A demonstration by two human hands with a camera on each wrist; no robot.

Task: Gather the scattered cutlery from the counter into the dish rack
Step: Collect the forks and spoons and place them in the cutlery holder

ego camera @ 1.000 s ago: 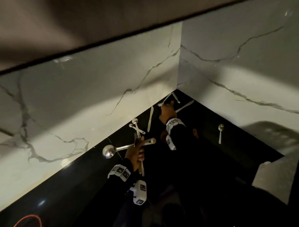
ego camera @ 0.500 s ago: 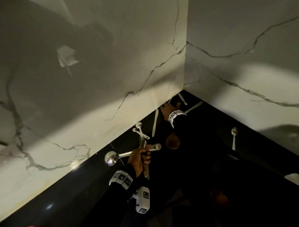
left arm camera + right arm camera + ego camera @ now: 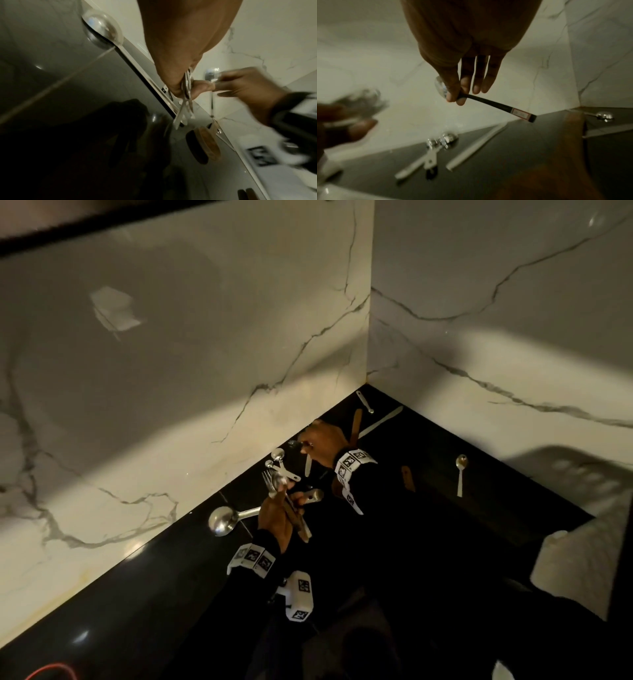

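Black counter (image 3: 513,508): spoon (image 3: 496,105) handle label unreadable.

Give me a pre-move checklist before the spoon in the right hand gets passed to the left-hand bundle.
1. Right hand pinches the spoon near its bowl: ok.
2. Left hand grips the bundle of fork, spoon and wood-handled pieces: ok.
3. Room in the left grip for one more piece: cannot tell.
4. Counter cleared: not ok; the ladle, measuring spoons, white knife and small spoon lie there.
5. Dish rack in sight: not ok, no view shows it.
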